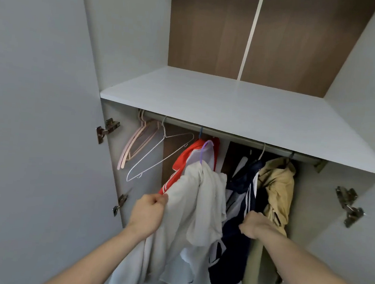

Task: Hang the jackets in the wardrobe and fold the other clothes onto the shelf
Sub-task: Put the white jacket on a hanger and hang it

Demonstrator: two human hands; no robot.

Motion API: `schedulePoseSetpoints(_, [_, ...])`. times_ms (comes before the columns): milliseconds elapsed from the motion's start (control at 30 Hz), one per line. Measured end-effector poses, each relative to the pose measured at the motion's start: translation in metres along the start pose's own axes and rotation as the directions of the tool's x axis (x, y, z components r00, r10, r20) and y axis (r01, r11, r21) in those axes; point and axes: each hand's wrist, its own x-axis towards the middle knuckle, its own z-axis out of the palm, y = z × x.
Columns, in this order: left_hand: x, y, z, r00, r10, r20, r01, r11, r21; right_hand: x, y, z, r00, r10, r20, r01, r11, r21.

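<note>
Nearest the camera, two bare forearms are seen reaching up into an open wardrobe. The left hand [150, 211] is closed in a fist, and an edge of a white jacket [189, 210] is pinched in its grip at the garment's left side. The right hand [255, 223] is curled with its knuckles turned toward the camera, in front of the navy jacket [235, 236]; whether any cloth is caught in its grip cannot be told, since the fingertips are hidden behind the hand.

The white jacket is draped over a purple hanger [204, 150], whose hook is raised toward the rail [228, 135] but cannot be seen to be seated on it. Just behind it, an orange and white jacket [187, 155] is hung on a blue hook. To the right, the navy jacket with white stripes is hung on the rail, and beside it, touching, a tan jacket [277, 188] is hung at the far right end.

At the left end of the rail, an empty white wire hanger [157, 159] is hung tilted, with a bunch of pink hangers [134, 146] beside it against the side wall.

Above the rail, a white shelf [241, 114] is fitted across the wardrobe, backed by a brown wood-grain panel [205, 30]. Metal hinges [106, 130] are fixed at the open doors on both sides.
</note>
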Motion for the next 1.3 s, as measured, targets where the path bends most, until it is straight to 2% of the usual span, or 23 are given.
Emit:
schedulePoseSetpoints(133, [0.026,0.027,0.036,0.999,-0.017,-0.045,0.012,0.994,-0.111,0.001,0.003,-0.005,0.999,0.006,0.042,-0.008,0.999,0.047])
schedulePoseSetpoints(367, [0.071,0.074,0.1,0.998,-0.005,-0.068,-0.008,0.982,-0.187,0.002,0.006,-0.006,0.999,-0.007,0.049,0.004,0.998,0.06])
schedulePoseSetpoints(767, [0.101,0.063,0.165,0.992,-0.111,0.062,0.116,0.989,-0.093,0.007,0.012,0.0,0.995,-0.095,0.041,0.092,0.994,0.06])
schedulePoseSetpoints(901, [0.105,0.05,0.167,0.992,-0.08,0.101,0.089,0.993,-0.082,0.005,0.011,0.007,0.992,-0.123,0.017,0.121,0.988,0.096])
schedulePoseSetpoints(968, [0.107,0.048,0.164,0.986,-0.06,0.154,0.064,0.998,-0.024,0.006,0.01,0.014,0.992,-0.125,0.008,0.123,0.983,0.133])
schedulePoseSetpoints(1034, [0.11,0.046,0.16,0.975,-0.039,0.217,0.024,0.997,0.072,0.004,0.008,0.022,0.99,-0.123,-0.075,0.129,0.988,0.089])
schedulePoseSetpoints(1134, [0.109,0.036,0.148,0.961,-0.023,0.277,-0.017,0.99,0.14,-0.003,0.003,0.031,0.917,-0.18,-0.356,0.178,0.983,-0.037])
schedulePoseSetpoints(1201, [0.103,0.023,0.137,0.956,0.009,0.294,-0.048,0.991,0.125,-0.008,0.0,0.037,0.859,-0.195,-0.474,0.233,0.972,0.022])
schedulePoseSetpoints(1301, [0.084,0.003,0.111,0.951,0.065,0.303,-0.087,0.994,0.06,-0.015,-0.013,0.042,0.82,-0.145,-0.554,0.337,0.904,0.262])
